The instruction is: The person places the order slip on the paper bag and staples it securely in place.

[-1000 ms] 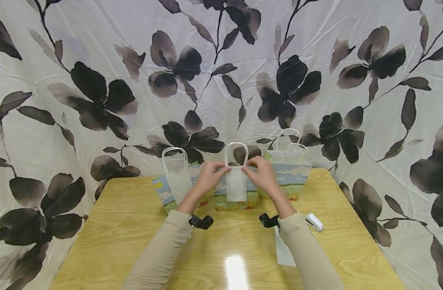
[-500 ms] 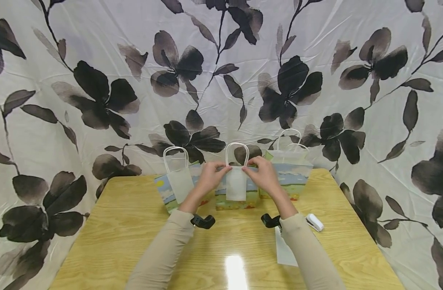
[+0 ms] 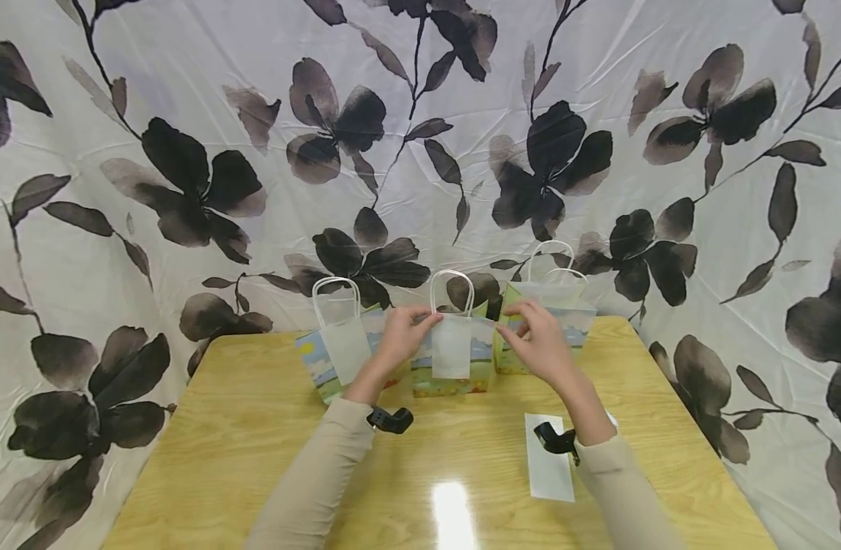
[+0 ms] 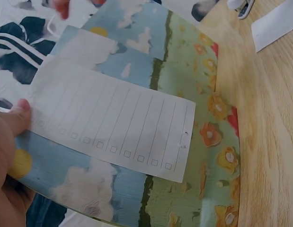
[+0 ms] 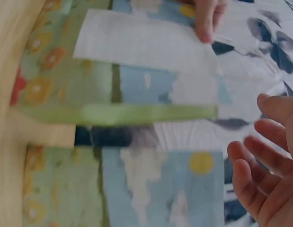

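Observation:
My left hand (image 3: 405,336) pinches the top edge of the middle paper gift bag (image 3: 482,359), just left of its white handle (image 3: 451,273). A white checklist slip (image 4: 113,118) with ruled lines and small boxes lies flat on the bag's front, below the handle. Its top corner is beside my left thumb. The bag carries a painted sky, meadow and flowers (image 4: 210,135). My right hand (image 3: 540,344) is off the middle bag, fingers loosely bent and holding nothing. In the right wrist view that hand (image 5: 271,161) hovers above the gap beside the bag's green side.
A similar bag with a white slip (image 3: 347,347) stands at left. Another bag (image 3: 581,325) stands at right, behind my right hand. A blank-looking white slip (image 3: 551,477) lies on the wooden table (image 3: 269,458). A white stapler (image 4: 243,7) lies near it, mostly hidden by my right wrist in the head view.
My right hand has let go of the middle bag's top edge and moved right. The left hand keeps its pinch. The slip on the table is now uncovered by the right sleeve.

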{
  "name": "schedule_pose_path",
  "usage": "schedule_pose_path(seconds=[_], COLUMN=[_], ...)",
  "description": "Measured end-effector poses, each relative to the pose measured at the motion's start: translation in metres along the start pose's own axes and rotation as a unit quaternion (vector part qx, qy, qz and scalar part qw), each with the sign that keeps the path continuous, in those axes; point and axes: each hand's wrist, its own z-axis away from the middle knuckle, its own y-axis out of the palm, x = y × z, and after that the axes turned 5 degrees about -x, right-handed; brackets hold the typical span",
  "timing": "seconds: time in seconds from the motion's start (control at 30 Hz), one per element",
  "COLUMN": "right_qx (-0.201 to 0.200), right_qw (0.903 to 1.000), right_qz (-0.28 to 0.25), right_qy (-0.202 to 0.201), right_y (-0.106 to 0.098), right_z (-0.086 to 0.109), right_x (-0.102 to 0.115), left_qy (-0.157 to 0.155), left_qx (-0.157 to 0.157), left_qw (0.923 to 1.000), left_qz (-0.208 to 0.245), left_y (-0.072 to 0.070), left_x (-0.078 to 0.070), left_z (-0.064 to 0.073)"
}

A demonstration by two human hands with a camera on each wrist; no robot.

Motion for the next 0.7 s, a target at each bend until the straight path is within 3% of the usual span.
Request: schedule_pose_path(seconds=[0.17,0.37,0.57,0.7], right_qx=[0.014,0.03,0.022,0.011], right_qw=[0.9996,0.9948,0.987,0.9838], right_qz=[0.017,0.061,0.107,0.11], right_qy=[0.017,0.076,0.118,0.141], right_y=[-0.027,-0.047,-0.058,-0.059], right_z=[0.028,0.063,0.101,0.124], right_x=[-0.014,-0.045,-0.075,-0.093], left_qy=[-0.009,-0.016,0.001,0.018], left_qx=[-0.006,-0.015,-0.029,-0.04], left_qw=[0.9999,0.9997,0.9993,0.9988], left_qz=[0.003,0.007,0.024,0.021], left_y=[0.001,0.003,0.004,0.004], left_x=[0.0,0.0,0.001,0.001], left_z=[0.002,0.002,0.003,0.004])
